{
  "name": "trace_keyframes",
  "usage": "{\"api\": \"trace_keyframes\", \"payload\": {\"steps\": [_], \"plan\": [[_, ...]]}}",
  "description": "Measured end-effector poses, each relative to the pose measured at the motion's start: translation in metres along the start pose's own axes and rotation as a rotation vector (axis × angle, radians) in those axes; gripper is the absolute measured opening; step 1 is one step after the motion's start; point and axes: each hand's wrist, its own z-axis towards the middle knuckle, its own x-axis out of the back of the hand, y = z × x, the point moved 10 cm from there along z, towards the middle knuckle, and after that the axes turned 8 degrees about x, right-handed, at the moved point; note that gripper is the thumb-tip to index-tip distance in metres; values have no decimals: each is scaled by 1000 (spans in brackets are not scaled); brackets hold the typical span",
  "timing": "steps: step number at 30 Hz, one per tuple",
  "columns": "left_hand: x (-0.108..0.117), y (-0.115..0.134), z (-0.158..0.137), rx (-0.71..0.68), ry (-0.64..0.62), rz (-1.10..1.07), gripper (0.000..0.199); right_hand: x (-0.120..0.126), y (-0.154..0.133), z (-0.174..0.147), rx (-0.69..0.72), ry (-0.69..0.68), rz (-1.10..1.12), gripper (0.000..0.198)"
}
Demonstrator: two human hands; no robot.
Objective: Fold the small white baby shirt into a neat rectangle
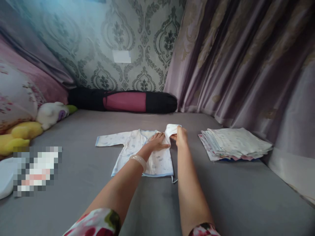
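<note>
On bed (86,183): white shirt (137,147) flat, left hand (157,141) pressing, fingers spread; right hand (181,136) fingers clamped on lifted sleeve (171,129). Folded stack (233,144) right, toys (36,124) left.

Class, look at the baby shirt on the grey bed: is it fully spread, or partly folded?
Partly folded. The baby shirt has one sleeve spread flat; the right hand lifts the other sleeve inward.

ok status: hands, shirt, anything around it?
Left hand flat on baby shirt, pinning it. Right hand pinching its folded-over sleeve, lifted. Shirt flat on grey bed; folded stack to the right, apart.
</note>
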Motion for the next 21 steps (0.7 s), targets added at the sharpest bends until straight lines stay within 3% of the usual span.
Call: {"api": "trace_keyframes", "payload": {"steps": [6, 15, 21], "plan": [[7, -6, 10, 36, 10, 53, 88, -11, 15, -5, -11, 11, 54, 17], [19, -2, 9, 67, 15, 67, 81, -16, 32, -14, -81, 43, 136, 16], [36, 2, -10, -121, 13, -57, 71, -24, 37, -18, -111, 16, 156, 16]]}}
